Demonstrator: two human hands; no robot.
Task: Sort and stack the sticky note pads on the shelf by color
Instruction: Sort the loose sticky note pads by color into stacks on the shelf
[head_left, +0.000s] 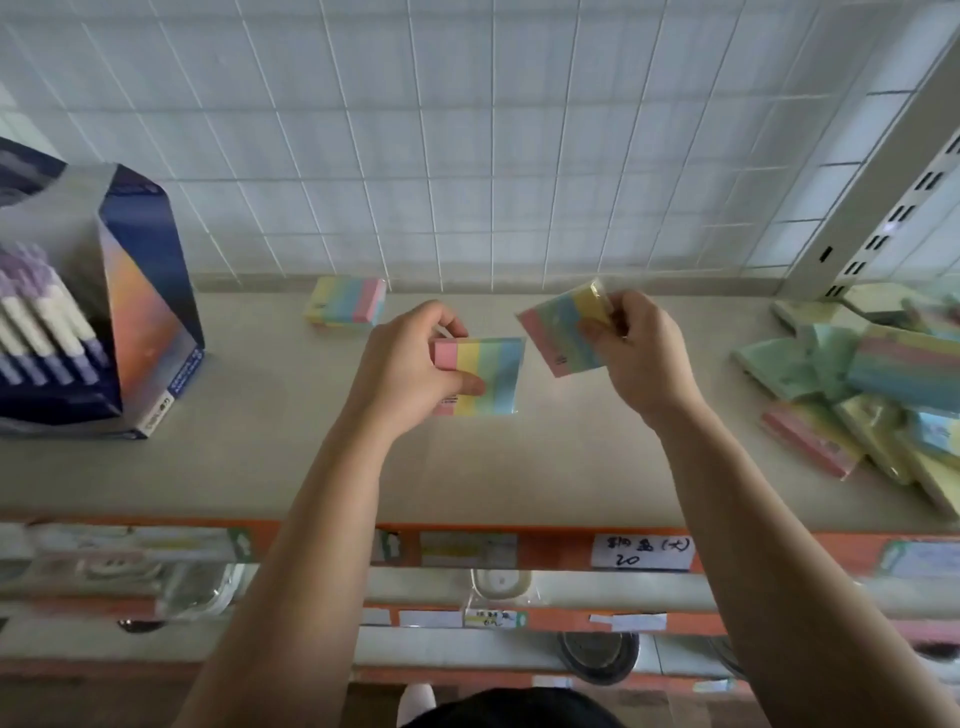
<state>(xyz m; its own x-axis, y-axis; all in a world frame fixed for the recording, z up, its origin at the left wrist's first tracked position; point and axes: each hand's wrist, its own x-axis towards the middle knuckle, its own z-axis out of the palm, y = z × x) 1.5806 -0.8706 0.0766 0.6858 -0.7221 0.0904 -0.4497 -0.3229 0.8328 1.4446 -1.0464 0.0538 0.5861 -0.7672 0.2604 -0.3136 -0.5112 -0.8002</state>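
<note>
Pads with four colour stripes were in three places on or over the shelf. One, the left pad, was gripped by the left hand, thumb curled over its near face and fingers behind its pink edge, just above the shelf's middle. A second, the right pad, was pinched by the right hand at its yellow end and tilted, its pink corner toward the left pad; the two were near but apart. A third, the far pad, lay flat at the foot of the wire grid, left of both hands; whether it was one pad or a small stack could not be told. At the right end a heap of loose pads lay jumbled, with green, yellow, pink and striped ones overlapping, too blurred to count. One pen box stood at the left end. One handwritten label was stuck on the shelf's orange near edge.
</note>
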